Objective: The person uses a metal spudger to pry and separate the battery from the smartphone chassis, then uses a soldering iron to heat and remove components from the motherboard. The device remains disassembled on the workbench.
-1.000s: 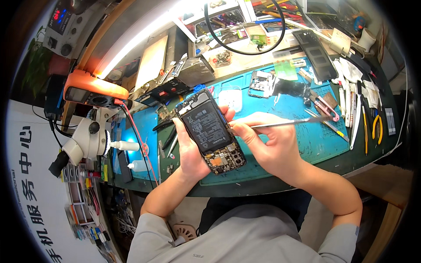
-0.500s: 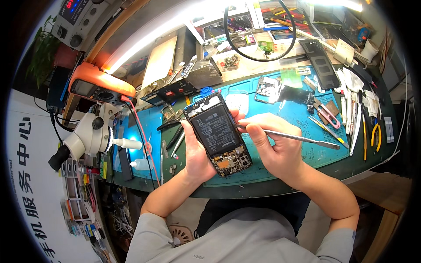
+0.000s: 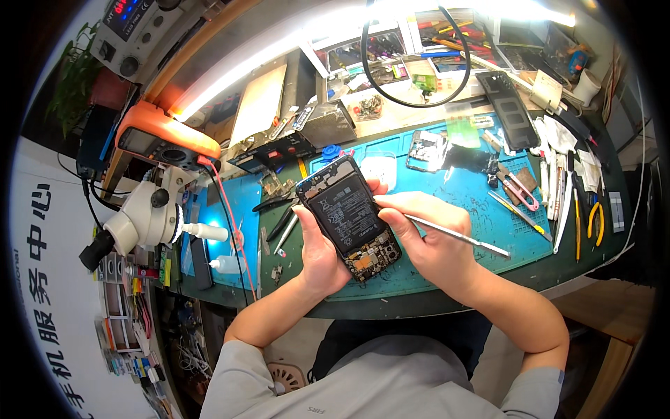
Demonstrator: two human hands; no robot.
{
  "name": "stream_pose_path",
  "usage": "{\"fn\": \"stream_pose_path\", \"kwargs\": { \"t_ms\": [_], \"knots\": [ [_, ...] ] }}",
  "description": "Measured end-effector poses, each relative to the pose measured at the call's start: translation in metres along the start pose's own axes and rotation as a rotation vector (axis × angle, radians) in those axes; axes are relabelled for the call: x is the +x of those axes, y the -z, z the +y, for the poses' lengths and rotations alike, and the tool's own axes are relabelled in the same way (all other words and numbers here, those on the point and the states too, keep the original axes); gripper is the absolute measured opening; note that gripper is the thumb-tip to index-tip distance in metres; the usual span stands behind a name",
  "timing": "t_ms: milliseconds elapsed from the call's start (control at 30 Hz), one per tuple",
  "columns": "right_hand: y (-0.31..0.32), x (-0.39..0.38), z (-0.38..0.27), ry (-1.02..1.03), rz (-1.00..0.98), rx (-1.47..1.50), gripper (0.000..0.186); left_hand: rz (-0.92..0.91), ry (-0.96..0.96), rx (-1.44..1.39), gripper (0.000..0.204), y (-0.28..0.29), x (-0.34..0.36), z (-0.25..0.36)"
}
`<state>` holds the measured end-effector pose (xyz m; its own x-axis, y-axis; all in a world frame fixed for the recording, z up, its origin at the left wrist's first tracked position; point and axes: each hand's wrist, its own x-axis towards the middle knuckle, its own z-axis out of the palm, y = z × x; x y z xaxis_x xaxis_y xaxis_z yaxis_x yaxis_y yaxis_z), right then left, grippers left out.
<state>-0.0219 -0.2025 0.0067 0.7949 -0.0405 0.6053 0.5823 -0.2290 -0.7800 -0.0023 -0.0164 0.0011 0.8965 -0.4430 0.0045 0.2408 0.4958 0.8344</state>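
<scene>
An opened black phone (image 3: 343,209), showing its battery and exposed circuit board, is held tilted in my left hand (image 3: 317,255), thumb along its left edge and fingertips behind its right side. My right hand (image 3: 436,237) pinches a slim metal pry tool (image 3: 481,244) with a flat end pointing down to the right; its other tip is at the phone's right edge beside the battery, partly hidden by my fingers. Under both hands lies a blue work mat (image 3: 453,188).
A microscope (image 3: 143,223) and orange multimeter (image 3: 164,140) stand on the left. Beyond the mat are a metal box (image 3: 324,126) and an overhanging black cable loop (image 3: 415,101). A disassembled phone (image 3: 422,146), black panel (image 3: 508,108), pink scissors (image 3: 520,188) and several hand tools lie to the right.
The pry tool's free end has swung down to the lower right and then slightly left, with my right hand turning with it. The phone has shifted slightly right and down in view.
</scene>
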Motion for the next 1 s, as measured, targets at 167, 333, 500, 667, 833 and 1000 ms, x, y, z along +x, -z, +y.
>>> {"fn": "stream_pose_path", "kwargs": {
  "t_ms": [167,333,500,667,833,1000],
  "knots": [
    [0.008,0.005,0.001,-0.574,-0.059,0.556,0.023,-0.032,0.056,-0.056,0.104,0.007,0.003,0.003],
    [0.008,0.002,0.001,-0.141,-0.09,0.089,0.02,0.007,0.077,-0.065,0.101,0.005,0.005,0.0],
    [0.005,0.0,0.006,-0.368,-0.044,0.416,0.021,0.005,0.121,-0.116,0.101,0.008,0.006,0.002],
    [0.012,0.003,0.0,-0.456,-0.084,0.5,0.02,0.026,0.137,-0.099,0.101,0.007,0.006,0.005],
    [0.012,0.006,0.003,-0.1,-0.137,0.039,0.015,0.099,0.116,-0.101,0.102,0.006,0.008,0.004],
    [0.006,0.001,0.009,-0.053,-0.052,0.13,0.013,0.05,0.129,-0.136,0.104,0.006,0.008,0.007]
  ]
}}
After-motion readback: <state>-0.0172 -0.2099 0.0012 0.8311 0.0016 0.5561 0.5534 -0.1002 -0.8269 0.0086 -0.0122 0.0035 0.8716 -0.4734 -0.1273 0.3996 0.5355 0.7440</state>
